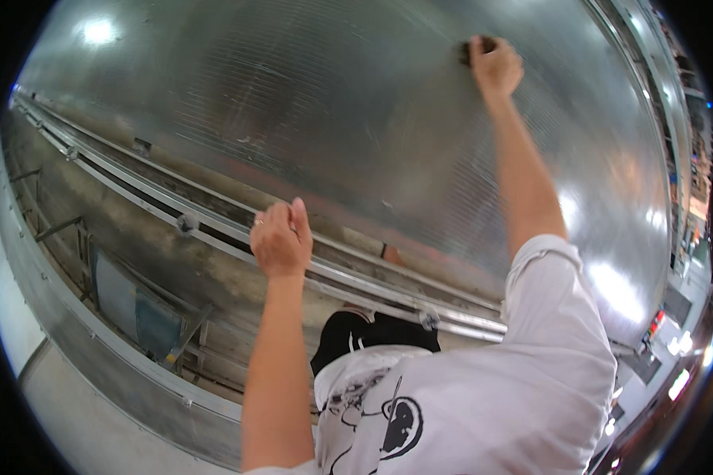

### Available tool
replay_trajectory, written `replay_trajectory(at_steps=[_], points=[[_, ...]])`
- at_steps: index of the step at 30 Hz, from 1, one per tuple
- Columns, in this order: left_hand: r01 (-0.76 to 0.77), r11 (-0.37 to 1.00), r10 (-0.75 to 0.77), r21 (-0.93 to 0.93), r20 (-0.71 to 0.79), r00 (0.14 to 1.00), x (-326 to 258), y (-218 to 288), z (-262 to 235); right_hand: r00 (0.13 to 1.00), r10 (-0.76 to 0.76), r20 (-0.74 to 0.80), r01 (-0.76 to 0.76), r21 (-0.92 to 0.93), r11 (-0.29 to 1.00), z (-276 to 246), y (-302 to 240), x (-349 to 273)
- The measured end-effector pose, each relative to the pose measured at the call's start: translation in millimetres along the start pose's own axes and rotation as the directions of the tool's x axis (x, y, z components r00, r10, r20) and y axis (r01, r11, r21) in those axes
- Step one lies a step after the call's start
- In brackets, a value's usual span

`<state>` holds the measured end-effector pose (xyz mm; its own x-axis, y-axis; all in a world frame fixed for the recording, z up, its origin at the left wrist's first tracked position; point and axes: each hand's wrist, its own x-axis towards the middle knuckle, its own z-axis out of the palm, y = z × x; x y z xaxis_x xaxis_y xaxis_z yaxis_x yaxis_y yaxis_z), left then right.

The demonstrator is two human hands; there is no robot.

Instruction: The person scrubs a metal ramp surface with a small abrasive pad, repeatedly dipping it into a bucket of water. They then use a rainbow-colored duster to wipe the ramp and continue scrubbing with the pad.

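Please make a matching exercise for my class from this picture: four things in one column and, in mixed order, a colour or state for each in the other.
Column one
1. Right hand
2. Left hand
3. Shirt
4. Metal sheet

Column two
A. White, with a black drawing
B. Gripping a dark lump
C. Broad, grey and shiny
D. Loosely curled, nothing visibly held

Pairs: 1-B, 2-D, 3-A, 4-C

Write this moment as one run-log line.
right hand: holding dark object | over: metal sheet | left hand: curled, near metal rail
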<state>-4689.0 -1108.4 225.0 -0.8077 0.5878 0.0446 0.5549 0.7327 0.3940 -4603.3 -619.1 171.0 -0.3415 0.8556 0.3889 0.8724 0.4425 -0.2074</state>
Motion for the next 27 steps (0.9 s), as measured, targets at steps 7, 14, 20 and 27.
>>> replay_trajectory(at_steps=[7, 14, 20, 27], points=[[0.017, 0.999, -0.015, 0.038, -0.044, 0.999, -2, -5, 2, 0.891, -0.41, 0.196, 0.291, 0.449, 0.845, -174, -22, -305], [0.011, 0.998, -0.01, 0.067, -0.019, 1.0, -6, 5, 1, 0.996, 0.092, 0.012, -0.092, -0.019, 0.996, -119, 158, -138], [-0.015, 0.995, 0.016, 0.1, -0.002, 1.0, -2, 3, 0, 0.998, -0.003, -0.058, 0.011, 0.133, 0.991, -42, -4, -47], [0.032, 0.992, -0.033, 0.119, 0.008, 0.999, -14, -8, -4, 0.714, -0.314, 0.625, 0.187, 0.262, 0.947, -148, 20, -118]])
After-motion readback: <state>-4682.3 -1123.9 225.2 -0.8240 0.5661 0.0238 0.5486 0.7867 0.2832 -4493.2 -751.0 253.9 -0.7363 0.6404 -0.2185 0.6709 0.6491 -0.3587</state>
